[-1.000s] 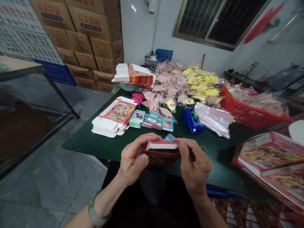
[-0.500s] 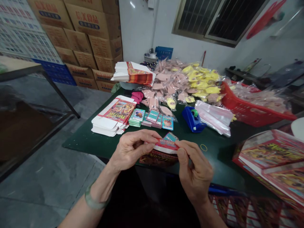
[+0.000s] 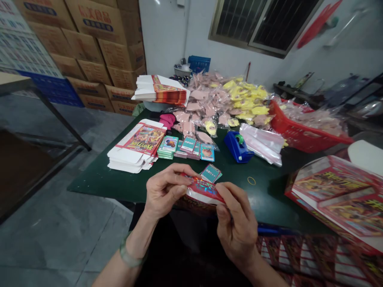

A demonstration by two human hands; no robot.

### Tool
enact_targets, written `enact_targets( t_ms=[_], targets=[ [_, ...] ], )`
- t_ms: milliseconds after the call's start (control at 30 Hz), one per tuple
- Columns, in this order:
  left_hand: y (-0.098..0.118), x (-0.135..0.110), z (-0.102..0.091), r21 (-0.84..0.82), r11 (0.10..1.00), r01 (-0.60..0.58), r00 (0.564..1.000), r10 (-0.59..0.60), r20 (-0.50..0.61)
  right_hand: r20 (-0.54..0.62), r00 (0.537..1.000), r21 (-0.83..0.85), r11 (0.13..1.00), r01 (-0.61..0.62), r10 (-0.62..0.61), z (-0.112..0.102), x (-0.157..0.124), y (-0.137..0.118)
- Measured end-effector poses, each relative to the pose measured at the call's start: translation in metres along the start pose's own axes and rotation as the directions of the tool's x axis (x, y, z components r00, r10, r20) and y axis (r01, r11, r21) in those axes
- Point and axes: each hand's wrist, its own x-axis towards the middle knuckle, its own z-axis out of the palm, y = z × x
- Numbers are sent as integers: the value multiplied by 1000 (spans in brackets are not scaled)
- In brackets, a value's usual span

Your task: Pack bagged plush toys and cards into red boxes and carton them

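A small red printed carton (image 3: 204,190) with a shiny top panel and a white edge is held at the table's front edge. My left hand (image 3: 166,189) pinches its left end between thumb and fingers. The right end is gripped by my right hand (image 3: 237,217), thumb low and fingers on top. The carton's front face lies in shadow below. Just behind it are a few teal cards (image 3: 211,173). Further back sit card stacks with a blue-edged card (image 3: 207,152) and a green-edged pile (image 3: 168,146).
Flat red-and-white cartons (image 3: 140,143) lie at the left. A blue tape dispenser (image 3: 238,147), clear plastic bags (image 3: 263,143) and a rubber band (image 3: 251,181) lie right of centre. Behind are bagged pink and yellow toys (image 3: 209,101) and a red basket (image 3: 308,133); larger cartons (image 3: 344,191) stand right.
The carton's top panel has tipped to face upward more, and its shiny print shows. More of the teal cards behind it is visible. The whole scene has shifted slightly left in view.
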Motion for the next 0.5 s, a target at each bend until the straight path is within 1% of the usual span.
enact_targets(
  t_ms=[67, 100, 200, 267, 300, 400, 500],
  targets=[
    [1, 1, 1, -13, 1000, -5, 1000, 5, 7, -1, 999, 16, 999, -32, 32, -1, 2, -2],
    [3, 3, 1, -12, 1000, 6, 1000, -6, 23, 16, 999, 28, 998, -53, 52, -3, 5, -3],
    [11, 12, 1, 40, 998, 47, 995, -51, 84, 136, 987, 50, 994, -92, 85, -12, 19, -7],
    [17, 19, -1, 99, 995, 28, 991, -40, 126, 191, 978, 46, 995, -90, 80, -17, 28, -9],
    [18, 22, -2, 127, 992, 9, 989, -28, 145, 196, 978, 38, 996, -82, 73, -19, 31, -9],
    [16, 25, -4, 175, 983, -54, 982, 21, 187, 156, 987, 17, 999, -51, 48, -17, 31, -7],
    [9, 20, -3, 133, 987, -93, 984, 71, 162, 136, 991, -3, 1000, -4, 5, -9, 20, -5]
  ],
)
